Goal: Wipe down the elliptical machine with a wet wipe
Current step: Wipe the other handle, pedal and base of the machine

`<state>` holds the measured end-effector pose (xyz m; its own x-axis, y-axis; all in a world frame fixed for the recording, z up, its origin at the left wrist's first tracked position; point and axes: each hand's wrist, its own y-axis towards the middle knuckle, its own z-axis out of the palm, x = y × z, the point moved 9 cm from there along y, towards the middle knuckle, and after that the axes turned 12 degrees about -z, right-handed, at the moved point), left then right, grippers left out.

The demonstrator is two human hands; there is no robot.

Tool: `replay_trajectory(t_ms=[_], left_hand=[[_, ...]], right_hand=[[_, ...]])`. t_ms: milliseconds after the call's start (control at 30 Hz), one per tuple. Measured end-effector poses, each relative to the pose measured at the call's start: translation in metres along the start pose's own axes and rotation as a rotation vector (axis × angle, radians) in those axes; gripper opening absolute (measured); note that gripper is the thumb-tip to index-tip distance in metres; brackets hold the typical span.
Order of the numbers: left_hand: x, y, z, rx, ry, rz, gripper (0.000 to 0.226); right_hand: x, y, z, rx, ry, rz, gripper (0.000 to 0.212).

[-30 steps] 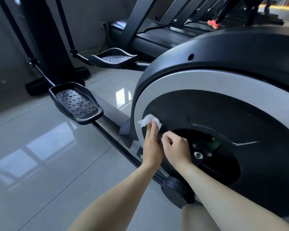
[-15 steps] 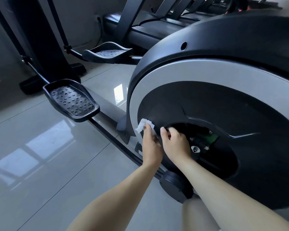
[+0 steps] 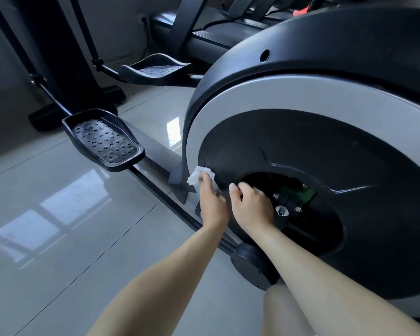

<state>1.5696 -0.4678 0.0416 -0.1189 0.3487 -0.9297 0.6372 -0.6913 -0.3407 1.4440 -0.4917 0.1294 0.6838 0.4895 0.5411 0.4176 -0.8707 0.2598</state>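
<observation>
The elliptical machine's big flywheel housing (image 3: 301,100) fills the right side, black with a silver ring. My left hand (image 3: 212,202) presses a crumpled white wet wipe (image 3: 197,176) flat against the lower left edge of the silver ring, fingers straight. My right hand (image 3: 251,207) sits just beside it, fingers curled over the rim of the dark opening in the black inner cover (image 3: 301,154). Inside that opening a crank axle and a green part (image 3: 298,194) show.
A black studded pedal (image 3: 104,139) hangs to the left on its rail (image 3: 155,170); a second pedal (image 3: 155,69) sits farther back. Glossy grey floor tiles (image 3: 58,214) spread out at left. A treadmill (image 3: 204,37) stands behind, and a round black foot cap (image 3: 250,265) lies below my wrists.
My left hand has slid the wipe down and left along the silver ring's lower edge. My right hand has shifted to grip the opening's rim. The view has tilted slightly.
</observation>
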Motion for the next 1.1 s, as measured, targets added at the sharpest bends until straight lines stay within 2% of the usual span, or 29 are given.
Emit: replay_trajectory(t_ms=[33, 167, 233, 300, 333, 400, 533, 667, 867, 933, 1033, 1100], left_hand=[[-0.005, 0.001, -0.003, -0.017, 0.023, 0.037, 0.047], [0.008, 0.003, 0.001, -0.056, 0.126, 0.018, 0.008], [0.023, 0.001, 0.0, -0.046, 0.176, -0.077, 0.02], [0.033, -0.001, -0.006, -0.025, 0.16, -0.242, 0.017], [0.033, 0.0, -0.009, -0.024, 0.118, -0.271, 0.011], [0.024, 0.004, -0.015, -0.049, 0.044, -0.275, 0.023], [-0.044, -0.018, -0.025, -0.066, 0.024, -0.021, 0.066], [-0.105, -0.059, -0.014, -0.036, 0.117, 0.331, 0.079], [-0.162, -0.124, 0.001, -0.087, 0.303, 0.798, 0.065], [-0.174, -0.145, 0.015, -0.04, 0.35, 0.968, 0.061], [-0.181, -0.18, 0.037, -0.016, 0.445, 1.268, 0.052], [-0.179, -0.188, 0.043, -0.019, 0.455, 1.317, 0.057]], right_hand=[[0.0, 0.0, 0.001, 0.005, 0.0, 0.0, 0.043], [-0.001, 0.002, 0.0, 0.021, -0.002, -0.015, 0.044], [-0.001, 0.002, -0.001, 0.026, 0.012, -0.027, 0.043], [-0.001, 0.002, -0.002, 0.034, 0.039, -0.028, 0.046], [-0.001, 0.002, -0.003, 0.043, 0.061, -0.021, 0.047], [0.0, 0.001, -0.003, 0.083, 0.115, 0.004, 0.047], [0.009, -0.002, -0.019, 0.107, 0.379, 0.069, 0.046], [0.006, -0.014, -0.045, -0.03, 0.673, 0.144, 0.034], [-0.006, -0.032, -0.078, -0.2, 0.996, 0.192, 0.058], [-0.004, -0.035, -0.083, -0.2, 1.077, 0.195, 0.053], [0.003, -0.04, -0.084, -0.185, 1.135, 0.204, 0.036], [0.004, -0.042, -0.084, -0.172, 1.156, 0.227, 0.031]])
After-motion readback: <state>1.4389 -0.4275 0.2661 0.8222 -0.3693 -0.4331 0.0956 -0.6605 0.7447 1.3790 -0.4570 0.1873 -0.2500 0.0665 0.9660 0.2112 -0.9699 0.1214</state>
